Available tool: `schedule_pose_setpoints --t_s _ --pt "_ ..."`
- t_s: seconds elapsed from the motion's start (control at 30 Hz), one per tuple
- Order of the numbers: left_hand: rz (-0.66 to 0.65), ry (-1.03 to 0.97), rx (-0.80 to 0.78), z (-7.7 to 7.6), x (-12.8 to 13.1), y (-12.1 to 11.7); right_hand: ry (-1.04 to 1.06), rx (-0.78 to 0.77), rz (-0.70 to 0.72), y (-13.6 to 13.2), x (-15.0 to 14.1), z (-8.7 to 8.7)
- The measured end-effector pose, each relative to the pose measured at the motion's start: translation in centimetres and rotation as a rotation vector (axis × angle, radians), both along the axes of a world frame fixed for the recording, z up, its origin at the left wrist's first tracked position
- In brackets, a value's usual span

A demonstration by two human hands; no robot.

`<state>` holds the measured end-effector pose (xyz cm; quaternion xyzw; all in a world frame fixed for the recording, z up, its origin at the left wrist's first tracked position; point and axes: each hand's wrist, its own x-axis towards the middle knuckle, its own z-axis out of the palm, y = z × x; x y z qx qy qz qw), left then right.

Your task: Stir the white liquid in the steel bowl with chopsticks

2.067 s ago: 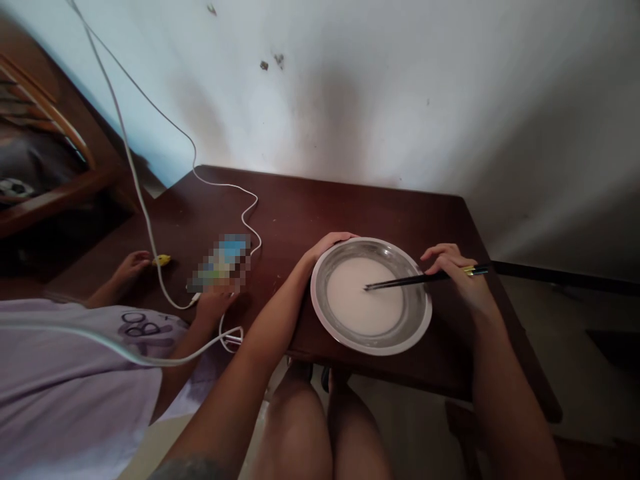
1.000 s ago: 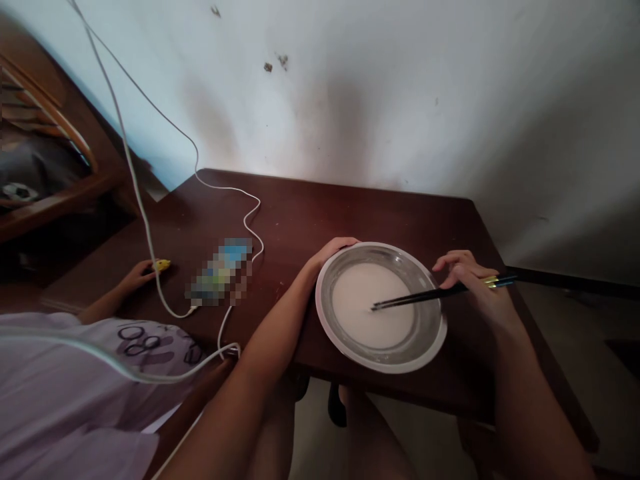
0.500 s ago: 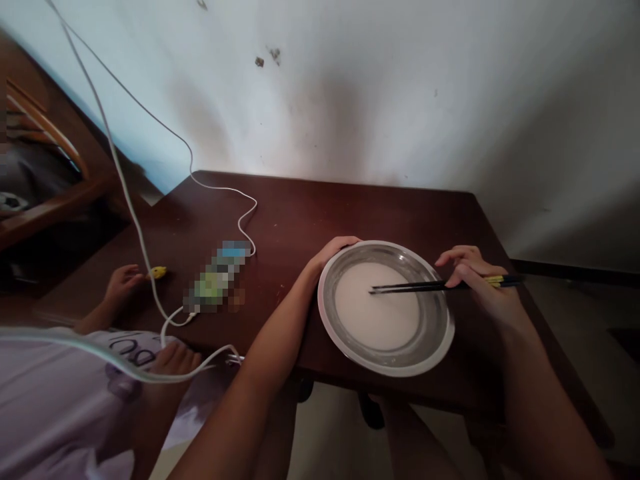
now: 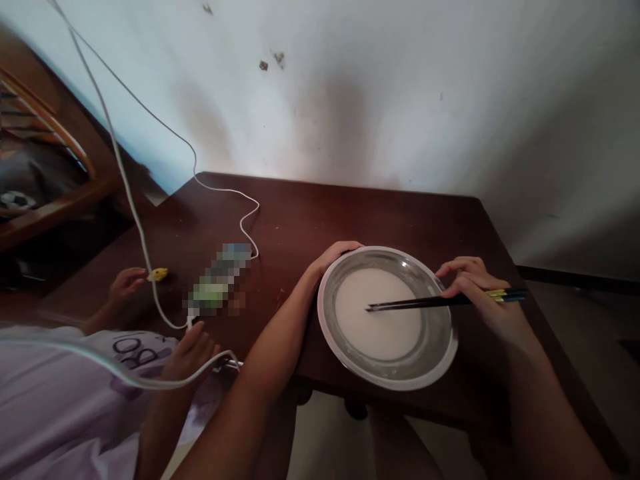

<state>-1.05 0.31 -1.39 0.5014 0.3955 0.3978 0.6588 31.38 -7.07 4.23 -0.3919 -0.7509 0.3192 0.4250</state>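
A wide metal bowl (image 4: 436,340) holds a smooth white mixture (image 4: 377,333) and stands near the table's front edge. My left hand (image 4: 336,257) is closed around the bowl's far left side, its fingertips hidden behind the rim. In my right hand (image 4: 477,287) is a pair of black chopsticks (image 4: 417,303) with gold-coloured bands near the top. They lean low over the bowl's right rim, held close together. Their tips meet the white mixture near its middle; how deep they go I cannot tell.
The dark red table (image 4: 320,213) meets a stained wall (image 4: 400,120). On the left, another person's hand (image 4: 193,350) is at the white cable by a blurred device (image 4: 217,280); their other hand (image 4: 127,287) is beside a small yellow object (image 4: 159,274). A wooden chair (image 4: 45,213) stands beyond.
The chopstick tips have shifted slightly left and towards me in the mixture. My left hand keeps its hold. The other person's nearer hand has risen to the cable end at the blurred device.
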Motion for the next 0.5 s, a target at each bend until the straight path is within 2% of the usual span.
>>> schedule_pose_setpoints --t_s 0.2,0.3,0.43,0.5 --pt "-0.017 -0.055 -0.089 0.3 0.0 -0.1 -0.05 -0.058 0.101 -0.3 -0.9 0.2" --pt "-0.03 -0.075 -0.119 0.5 0.0 0.0 -0.08 -0.059 0.038 0.1 -1.2 0.1" --pt "-0.088 -0.087 -0.237 0.7 -0.2 0.5 -0.021 -0.079 -0.1 0.6 -0.2 -0.1" --pt "-0.131 -0.102 -0.288 0.6 -0.4 0.9 0.014 -0.098 -0.084 0.6 0.2 0.0"
